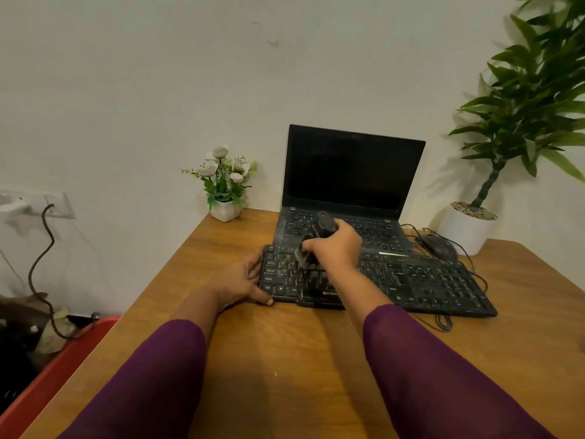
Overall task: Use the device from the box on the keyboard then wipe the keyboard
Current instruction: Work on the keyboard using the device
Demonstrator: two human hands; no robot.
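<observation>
A: Two steps; is the first one finished?
B: No. The right hand (pixel 335 247) clamps the device (pixel 311 245) on the keyboard's (pixel 427 280) left part. The left hand (pixel 242 280), fingers apart, steadies the left edge. Wiping remains.

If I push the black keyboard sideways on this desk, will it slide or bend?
The keyboard looks rigid and flat, so it likely slides rather than bends. The left hand braces its end, suggesting it shifts easily on the smooth desk. Its cable may drag.
</observation>
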